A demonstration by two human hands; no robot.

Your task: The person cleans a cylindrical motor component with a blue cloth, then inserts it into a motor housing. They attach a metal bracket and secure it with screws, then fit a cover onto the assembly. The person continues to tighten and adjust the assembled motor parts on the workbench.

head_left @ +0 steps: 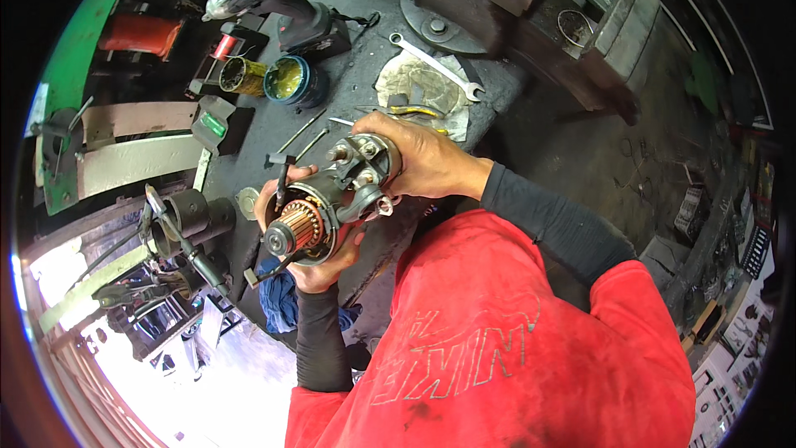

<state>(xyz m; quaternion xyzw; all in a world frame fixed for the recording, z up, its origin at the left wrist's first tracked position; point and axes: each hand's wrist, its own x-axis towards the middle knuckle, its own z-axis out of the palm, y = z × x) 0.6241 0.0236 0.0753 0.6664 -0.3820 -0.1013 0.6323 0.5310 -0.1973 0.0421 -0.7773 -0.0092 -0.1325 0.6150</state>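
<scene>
Between my hands is a starter motor [322,191], tilted with its open end toward the left. The copper commutator [300,224] and shaft end of its armature stick out there. Two carbon brushes hang out of the casing on leads, an upper brush [282,158] and a lower brush [251,278]. My left hand [327,270] wraps the casing near the open end, fingers partly hidden behind it. Around the other end, beside the solenoid with its terminal bolts [365,149], my right hand [427,158] is closed.
On the dark bench stand a cordless impact driver [282,8], a blue tub of yellowish grease [288,80] and a yellow can [242,76]. A combination wrench [435,66] and yellow-handled pliers [414,110] lie on a rag. A large metal vise [514,0] rises behind; a blue cloth [279,299] lies near me.
</scene>
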